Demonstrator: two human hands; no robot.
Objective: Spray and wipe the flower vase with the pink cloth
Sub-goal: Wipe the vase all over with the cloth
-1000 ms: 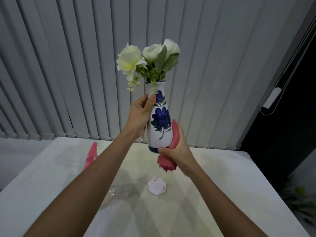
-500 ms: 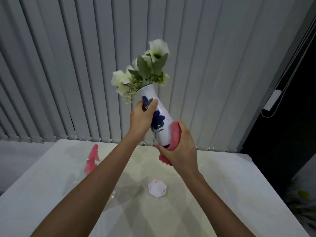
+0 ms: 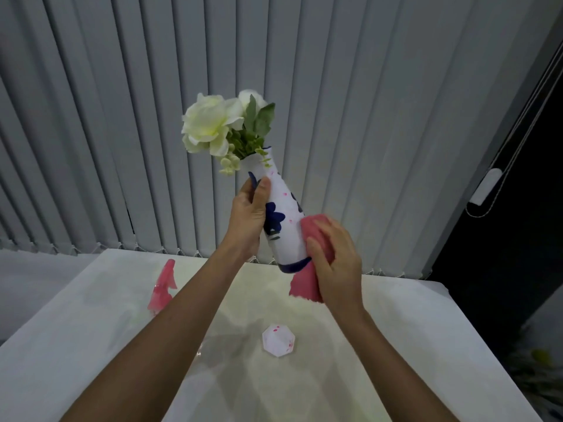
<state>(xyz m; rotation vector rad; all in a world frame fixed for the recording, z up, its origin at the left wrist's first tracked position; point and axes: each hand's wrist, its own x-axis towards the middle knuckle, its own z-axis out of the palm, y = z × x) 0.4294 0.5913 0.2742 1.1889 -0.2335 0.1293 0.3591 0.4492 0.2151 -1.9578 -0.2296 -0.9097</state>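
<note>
A white flower vase (image 3: 286, 229) with blue painted flowers and small pink specks is held up in the air above the table, tilted to the left. White flowers (image 3: 213, 126) with green leaves stick out of its neck. My left hand (image 3: 248, 217) grips the vase around its upper body. My right hand (image 3: 333, 260) presses a bunched pink cloth (image 3: 310, 263) against the vase's lower right side and base. A pink spray bottle (image 3: 163, 287) stands on the table at the left, partly behind my left forearm.
A white table (image 3: 411, 345) lies below my arms, with a small white octagonal coaster (image 3: 278, 339) speckled pink near its middle. Grey vertical blinds (image 3: 335, 102) hang close behind the vase. A dark gap with a blind cord is at the right.
The vase went from upright to tilted left and has turned in my left hand. My right hand with the cloth moved from under the base up onto the vase's lower right side.
</note>
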